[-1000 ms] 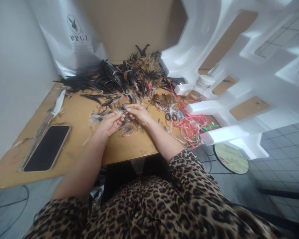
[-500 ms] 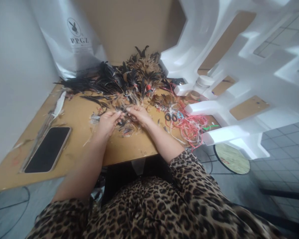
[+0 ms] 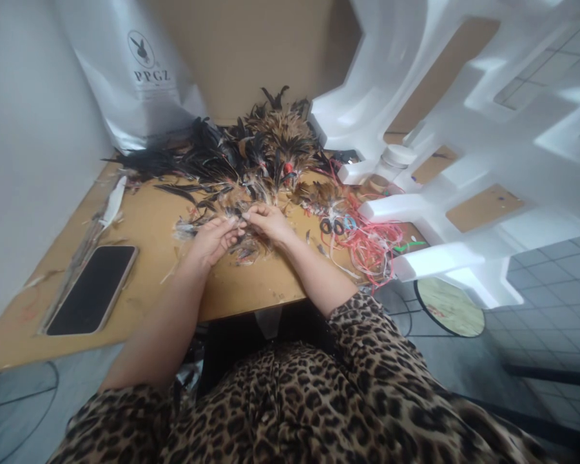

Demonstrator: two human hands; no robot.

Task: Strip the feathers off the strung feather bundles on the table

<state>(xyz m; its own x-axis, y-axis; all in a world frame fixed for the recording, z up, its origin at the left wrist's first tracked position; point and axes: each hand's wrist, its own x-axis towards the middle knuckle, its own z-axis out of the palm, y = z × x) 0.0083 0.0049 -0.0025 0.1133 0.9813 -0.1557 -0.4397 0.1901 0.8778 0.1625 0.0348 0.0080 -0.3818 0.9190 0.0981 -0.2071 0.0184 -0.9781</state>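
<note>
My left hand (image 3: 211,238) and my right hand (image 3: 269,222) meet at their fingertips over the wooden tabletop (image 3: 145,225). Between them they pinch a small bundle of feathers (image 3: 241,216), dark and pale, which lies at the near edge of a big heap of black and brown feathers (image 3: 265,145). More loose feathers lie under both hands. What exactly each finger grips is hidden by the hands.
A black phone (image 3: 93,288) lies face up at the left. A white feather (image 3: 113,203) lies beyond it. Red and white cords (image 3: 372,245) and small rings (image 3: 338,225) lie at the right. White foam packing (image 3: 464,129) stands right, a silver bag (image 3: 135,71) behind.
Both hands stay together over the feathers, with only small finger movements. The view shifted slightly.
</note>
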